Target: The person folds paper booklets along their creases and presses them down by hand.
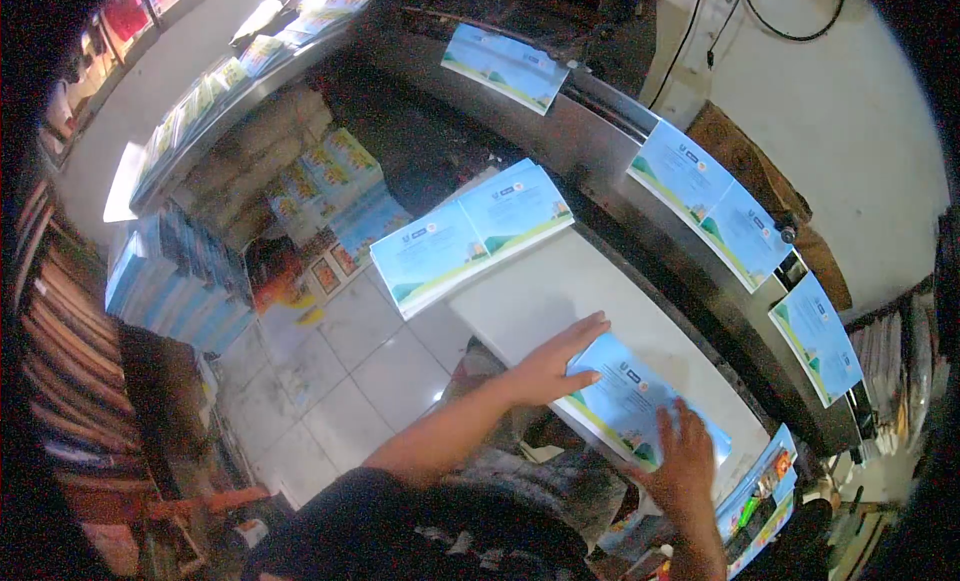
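Note:
A blue printed sheet (625,386) with a green and yellow border lies on the white board in front of me. My left hand (560,366) is at the sheet's left end, thumb on its face and the other fingers stretched along its far edge. My right hand (685,456) rests on the right part of the sheet with its fingers spread. Whether other sheets lie beneath it is hard to tell. Farther left on the same white board (540,291) is a stack of similar blue sheets (470,231).
Blue sheets (710,201) hang over the long dark machine bar (600,131) beyond the board. A tall stack of blue booklets (180,286) stands at left by the tiled floor (350,371). Colourful prints (770,471) lie at the lower right.

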Motion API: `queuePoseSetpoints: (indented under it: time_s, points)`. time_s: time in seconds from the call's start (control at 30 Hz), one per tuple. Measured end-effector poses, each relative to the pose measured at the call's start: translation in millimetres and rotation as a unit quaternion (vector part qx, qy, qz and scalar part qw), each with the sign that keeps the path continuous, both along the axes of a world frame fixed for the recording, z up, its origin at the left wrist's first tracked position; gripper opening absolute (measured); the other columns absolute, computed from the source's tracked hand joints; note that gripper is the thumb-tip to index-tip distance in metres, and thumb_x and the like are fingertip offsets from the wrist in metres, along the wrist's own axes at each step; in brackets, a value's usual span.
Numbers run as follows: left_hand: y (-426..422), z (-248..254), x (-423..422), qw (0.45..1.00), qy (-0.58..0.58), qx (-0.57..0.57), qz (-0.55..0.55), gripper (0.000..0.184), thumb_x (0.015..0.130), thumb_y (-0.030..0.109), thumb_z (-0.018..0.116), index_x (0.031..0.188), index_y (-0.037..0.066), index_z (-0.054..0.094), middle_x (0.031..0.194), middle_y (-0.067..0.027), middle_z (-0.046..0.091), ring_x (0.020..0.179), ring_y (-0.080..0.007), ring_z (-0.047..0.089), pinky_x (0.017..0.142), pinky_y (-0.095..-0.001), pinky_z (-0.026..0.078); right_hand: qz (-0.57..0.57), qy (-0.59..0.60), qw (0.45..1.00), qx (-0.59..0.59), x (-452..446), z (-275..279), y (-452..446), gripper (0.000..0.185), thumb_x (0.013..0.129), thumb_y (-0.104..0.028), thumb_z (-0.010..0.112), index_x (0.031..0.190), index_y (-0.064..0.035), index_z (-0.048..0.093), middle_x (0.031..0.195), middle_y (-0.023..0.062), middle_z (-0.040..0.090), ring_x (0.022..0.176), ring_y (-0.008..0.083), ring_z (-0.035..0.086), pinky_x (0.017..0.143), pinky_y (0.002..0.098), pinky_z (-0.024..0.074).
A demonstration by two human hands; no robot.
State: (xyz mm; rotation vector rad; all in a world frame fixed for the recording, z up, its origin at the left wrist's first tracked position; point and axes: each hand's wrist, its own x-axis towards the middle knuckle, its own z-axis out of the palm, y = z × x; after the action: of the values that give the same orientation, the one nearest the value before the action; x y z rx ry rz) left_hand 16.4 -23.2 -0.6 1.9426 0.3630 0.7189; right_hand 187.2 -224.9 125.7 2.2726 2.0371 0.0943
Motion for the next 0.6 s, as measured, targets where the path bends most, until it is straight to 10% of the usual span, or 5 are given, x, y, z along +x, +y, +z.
queuePoseSetpoints:
  time_s: [0.13,0.3,0.4,0.6]
  points:
    - [2.9,-8.7,-0.5,0.999,-0.011,-0.028,-0.011,0.07,0.09,0.027,0.061,0.148,0.006,0.027,0.154,-0.0213,0.021,0.143,-0.034,0.021,0.116,-0.0406,0.018,0.027,0.011,0.999,-0.018,-1.5,-13.9,-6.0,0.077,0.068,-0.04,0.079,0.13,-0.0037,0.05,0.128,0.0166,0.055,0.118,0.0335,0.052,0.098,0.0424,0.0432]
    - [10.5,-24.0,-2.1,0.993,-0.076,-0.069,-0.061,0.07,0.093,0.035,0.057,0.148,0.005,0.026,0.154,-0.0211,0.021,0.143,-0.0334,0.02,0.116,-0.0408,0.017,-0.083,0.223,0.961,-0.14,12.8,39.9,10.0,0.04,0.083,-0.021,0.066,0.118,-0.0047,0.06,0.115,0.0188,0.063,0.106,0.0368,0.06,0.094,0.0437,0.046]
    - [2.3,-4.6,-2.5,0.999,0.01,-0.04,-0.014,0.075,0.089,0.029,0.063,0.15,0.007,0.024,0.156,-0.0189,0.019,0.144,-0.0328,0.017,0.116,-0.0405,0.016,-0.119,0.162,0.978,-0.055,38.5,68.5,19.5,0.029,0.086,-0.011,0.057,0.114,-0.0046,0.063,0.105,0.0216,0.065,0.089,0.0395,0.065,0.081,0.0434,0.0509]
    - [4.8,-10.0,1.1,1.0,0.005,-0.001,-0.013,0.075,0.087,0.023,0.064,0.149,0.007,0.025,0.155,-0.0209,0.02,0.144,-0.0335,0.018,0.116,-0.0408,0.017,-0.217,-0.058,0.935,0.276,260.0,77.0,0.9,0.034,0.091,-0.005,0.05,0.124,-0.004,0.058,0.124,0.0203,0.059,0.112,0.0327,0.06,0.091,0.0391,0.048]
